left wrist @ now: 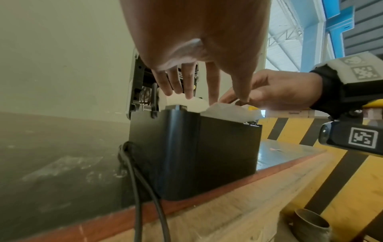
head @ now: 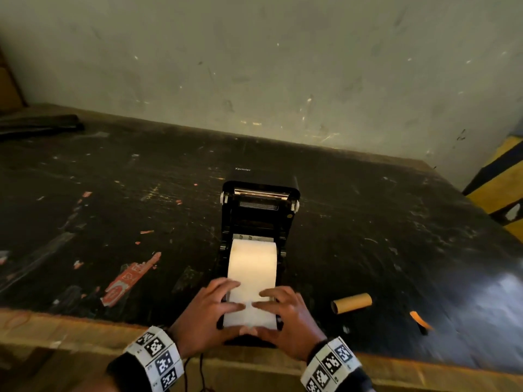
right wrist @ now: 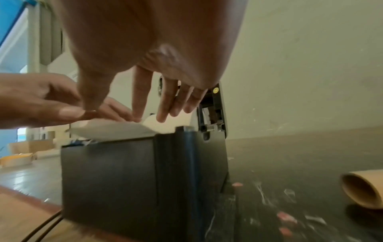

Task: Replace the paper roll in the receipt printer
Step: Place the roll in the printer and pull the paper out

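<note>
A black receipt printer stands at the table's near edge with its lid open upright. A white paper roll lies in its bay, and the paper's loose end is drawn forward over the front. My left hand and right hand lie side by side on that strip, fingers straight and pressing down, thumbs at its front edge. In the left wrist view my left hand's fingers touch the roll. In the right wrist view my right hand's fingers rest on the paper.
An empty brown cardboard core lies on the dark scratched table to the right of the printer. An orange scrap lies beyond it. A black cable hangs from the printer over the wooden table edge. A wall rises behind.
</note>
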Available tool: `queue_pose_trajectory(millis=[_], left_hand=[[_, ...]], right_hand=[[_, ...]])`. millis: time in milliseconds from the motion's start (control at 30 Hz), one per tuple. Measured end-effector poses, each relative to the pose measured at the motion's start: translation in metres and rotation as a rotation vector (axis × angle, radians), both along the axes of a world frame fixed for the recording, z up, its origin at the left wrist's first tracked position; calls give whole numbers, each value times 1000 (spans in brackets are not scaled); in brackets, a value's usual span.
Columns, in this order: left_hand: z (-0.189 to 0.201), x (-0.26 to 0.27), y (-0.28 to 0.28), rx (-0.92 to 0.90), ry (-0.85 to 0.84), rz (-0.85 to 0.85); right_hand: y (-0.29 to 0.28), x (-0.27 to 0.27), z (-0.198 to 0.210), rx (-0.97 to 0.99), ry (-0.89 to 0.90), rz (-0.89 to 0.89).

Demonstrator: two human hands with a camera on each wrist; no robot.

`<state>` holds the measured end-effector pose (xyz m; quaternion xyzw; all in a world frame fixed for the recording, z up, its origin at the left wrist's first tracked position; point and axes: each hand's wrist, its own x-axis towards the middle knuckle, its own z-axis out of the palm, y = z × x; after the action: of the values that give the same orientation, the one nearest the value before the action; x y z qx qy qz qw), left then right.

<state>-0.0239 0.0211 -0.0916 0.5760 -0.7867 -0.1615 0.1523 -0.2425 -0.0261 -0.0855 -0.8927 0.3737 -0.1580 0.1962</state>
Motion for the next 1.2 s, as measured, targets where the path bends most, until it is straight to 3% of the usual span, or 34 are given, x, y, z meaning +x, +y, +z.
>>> queue_pose_trajectory(millis=[100,233,500,700,833,1033,1200], left_hand=[[-3,-1,8,29,-67,-13],[-2,-1,16,-99,-73,-32],[8,-5,42,-11,-9,-77],[11,-8,66,187,37,-110],[11,-10,74,152,30,-126],[26,-6,64,258,27,-108],[64,12,20,81,125,-20]], right_hand=[[6,0,-9,-14,113,35],[11,-2,-15,-56,73,-22],[37,-12,-4,-29,54,38],[62,-23,2,71,83,74],[70,-25,3,104,98,54],[67,-24,29,214,51,97],[18,-23,56,105,-76,23]])
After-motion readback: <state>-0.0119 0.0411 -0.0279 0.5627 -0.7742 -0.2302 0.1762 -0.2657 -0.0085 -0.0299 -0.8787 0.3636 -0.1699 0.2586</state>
